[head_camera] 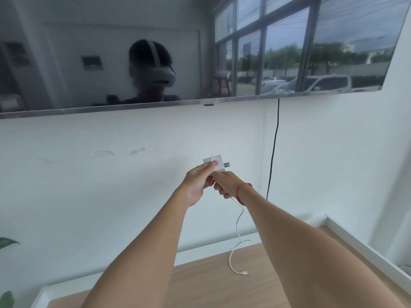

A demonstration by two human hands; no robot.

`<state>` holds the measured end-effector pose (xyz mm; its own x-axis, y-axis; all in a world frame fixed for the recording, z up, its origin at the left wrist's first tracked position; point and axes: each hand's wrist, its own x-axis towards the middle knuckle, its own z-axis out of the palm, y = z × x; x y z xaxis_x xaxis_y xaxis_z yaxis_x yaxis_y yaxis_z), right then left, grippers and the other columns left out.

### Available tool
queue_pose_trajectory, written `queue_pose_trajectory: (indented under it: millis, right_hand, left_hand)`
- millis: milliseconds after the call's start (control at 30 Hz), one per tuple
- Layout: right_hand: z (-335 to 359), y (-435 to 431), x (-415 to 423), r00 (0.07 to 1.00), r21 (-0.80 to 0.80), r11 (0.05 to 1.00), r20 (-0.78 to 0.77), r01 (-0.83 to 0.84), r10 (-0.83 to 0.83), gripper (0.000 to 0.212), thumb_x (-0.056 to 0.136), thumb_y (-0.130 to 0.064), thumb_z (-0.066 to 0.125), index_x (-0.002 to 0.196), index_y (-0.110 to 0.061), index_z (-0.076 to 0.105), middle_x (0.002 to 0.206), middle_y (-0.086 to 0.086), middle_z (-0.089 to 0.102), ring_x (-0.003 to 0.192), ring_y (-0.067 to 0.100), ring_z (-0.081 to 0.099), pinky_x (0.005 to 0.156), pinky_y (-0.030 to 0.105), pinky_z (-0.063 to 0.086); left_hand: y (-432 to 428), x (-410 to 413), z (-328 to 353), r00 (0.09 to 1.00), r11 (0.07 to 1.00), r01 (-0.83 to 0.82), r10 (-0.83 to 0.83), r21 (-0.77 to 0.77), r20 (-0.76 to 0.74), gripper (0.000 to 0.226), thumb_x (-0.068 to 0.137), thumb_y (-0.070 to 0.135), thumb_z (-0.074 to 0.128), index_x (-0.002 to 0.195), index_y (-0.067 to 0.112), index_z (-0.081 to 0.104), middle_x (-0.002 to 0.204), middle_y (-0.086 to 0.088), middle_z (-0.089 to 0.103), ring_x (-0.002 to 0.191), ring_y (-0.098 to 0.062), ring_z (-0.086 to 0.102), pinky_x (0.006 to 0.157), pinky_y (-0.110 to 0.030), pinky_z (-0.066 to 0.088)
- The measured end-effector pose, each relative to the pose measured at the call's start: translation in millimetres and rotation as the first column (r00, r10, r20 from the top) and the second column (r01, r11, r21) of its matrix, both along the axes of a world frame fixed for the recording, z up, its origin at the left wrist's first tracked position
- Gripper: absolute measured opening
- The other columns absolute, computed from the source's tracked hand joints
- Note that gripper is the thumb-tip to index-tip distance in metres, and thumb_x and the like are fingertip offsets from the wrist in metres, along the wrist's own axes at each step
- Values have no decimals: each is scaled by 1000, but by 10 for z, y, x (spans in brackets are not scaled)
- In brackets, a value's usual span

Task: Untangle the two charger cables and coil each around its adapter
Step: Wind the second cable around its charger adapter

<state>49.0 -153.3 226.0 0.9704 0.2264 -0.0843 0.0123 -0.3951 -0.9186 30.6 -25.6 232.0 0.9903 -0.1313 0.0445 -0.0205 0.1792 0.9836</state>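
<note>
I hold a white charger adapter (pixel 216 163) up in front of the wall, its two metal prongs pointing right. My left hand (pixel 199 183) grips the adapter's lower left side, thumb on its face. A loop of the white cable (pixel 239 227) lies over the adapter's top. My right hand (pixel 226 184), with a red string on the wrist, pinches the cable just below the adapter. From there the cable hangs down in a loose curl, and its free plug end (pixel 244 273) dangles above the wooden surface. The second charger is not in sight.
A wall-mounted television (pixel 178 52) fills the top of the view, reflecting a person with a headset. Its black power cord (pixel 274 147) runs down the white wall, right of my hands. A light wooden surface (pixel 211 285) with a white raised edge lies below. Green leaves (pixel 6 243) show at far left.
</note>
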Motion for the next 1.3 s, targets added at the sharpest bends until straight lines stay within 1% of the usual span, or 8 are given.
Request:
queue_pose_trajectory:
  millis: [167,367,533,667,900,1033,1167,1300]
  right_hand:
    - [10,-28,-53,998,-35,999,-54,-18,16,30,88,-31,40,78,-12,61,65,0,42,48,14,32,46,22,25]
    - [286,-144,-35,996,-47,998,86,38,-34,36,83,-28,41,61,-7,60,57,3,48,45,16,30,46,23,25]
    - [574,-199,22,973,107,986,176,132,-149,26,81,-19,52,65,-4,65,55,-1,50,45,15,32,45,22,29]
    - [715,-303,69,989,250,965,98,84,-112,13,85,-20,63,85,-9,69,69,-1,59,53,12,42,51,22,36]
    - [599,-351,113,992,428,901,59,72,-108,10,89,-20,65,95,-13,70,81,-3,68,63,10,48,53,20,39]
    - [558,-356,133,990,451,889,71,80,-125,12,89,-25,65,97,-17,70,84,-6,69,67,10,49,59,22,40]
    - [475,-319,160,936,349,907,169,237,-310,16,89,-28,64,99,-18,70,78,-4,66,62,13,47,59,24,42]
    - [356,-203,149,906,470,831,134,298,-400,13,90,-30,62,90,-19,69,69,-2,60,55,15,45,54,24,39]
  left_hand:
    - [-19,68,-55,981,975,-182,172,126,86,18,91,34,65,100,20,74,78,0,66,72,-18,60,77,-24,47]
    - [46,91,-81,977,947,-197,167,254,132,18,91,31,61,98,19,71,104,-5,70,93,-17,68,88,-37,55]
    - [12,38,-51,991,987,-130,131,90,-3,20,90,33,61,89,16,69,109,-11,64,103,-26,65,86,-40,57]
    - [20,-5,-61,996,997,-79,79,18,-38,31,86,33,71,108,12,67,115,-11,64,106,-27,65,85,-41,58]
    - [-20,-58,33,995,984,-81,71,158,68,13,88,32,69,95,20,68,126,-12,57,95,-17,68,76,-31,59]
    - [-30,-76,86,996,980,-72,61,184,65,10,89,30,68,96,23,69,126,-12,58,95,-16,68,80,-33,57]
    - [-56,-103,260,1000,998,7,-8,67,20,16,93,30,62,105,19,67,110,-7,65,99,-24,70,92,-44,54]
    - [-64,-93,369,999,1000,-14,14,2,35,27,93,33,62,117,21,64,117,-7,66,107,-22,67,99,-42,50]
